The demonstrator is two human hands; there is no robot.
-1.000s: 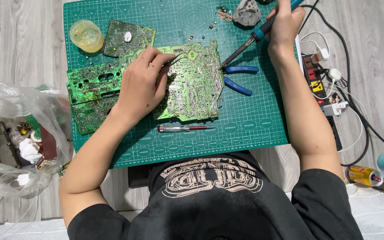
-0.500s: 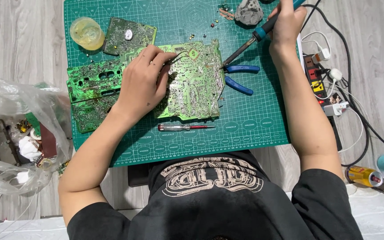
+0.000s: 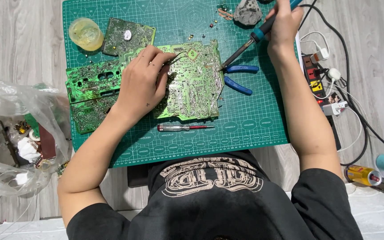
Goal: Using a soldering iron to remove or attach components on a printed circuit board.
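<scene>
Left hand [image 3: 141,84], centre-left of frame: resting palm-down on the large green printed circuit board [image 3: 192,84], fingers pinched on slim metal tweezers [image 3: 177,57] whose tips point right across the solder side. To its left, two further green circuit board pieces [image 3: 90,80] lying side by side on the green gridded cutting mat [image 3: 245,129]; far left, a clear plastic bag of scrap parts [image 3: 14,133] on the grey floor. Upper left of mat: round yellowish flux tub [image 3: 85,33] beside a small dark green board [image 3: 127,35].

Below the large board: red-and-clear tester screwdriver [image 3: 185,127], long axis horizontal.

Right hand [image 3: 283,22], top right: closed around the blue-handled soldering iron [image 3: 245,46], shaft slanting down-left, tip at the board's right edge, just beside it. Tip well apart from the tweezer tips, across the board's width. Blue-handled pliers [image 3: 238,78] directly under the iron, right of the board. Grey lump [image 3: 247,11] at top edge. Far right: power strip [image 3: 318,80] with cables.
</scene>
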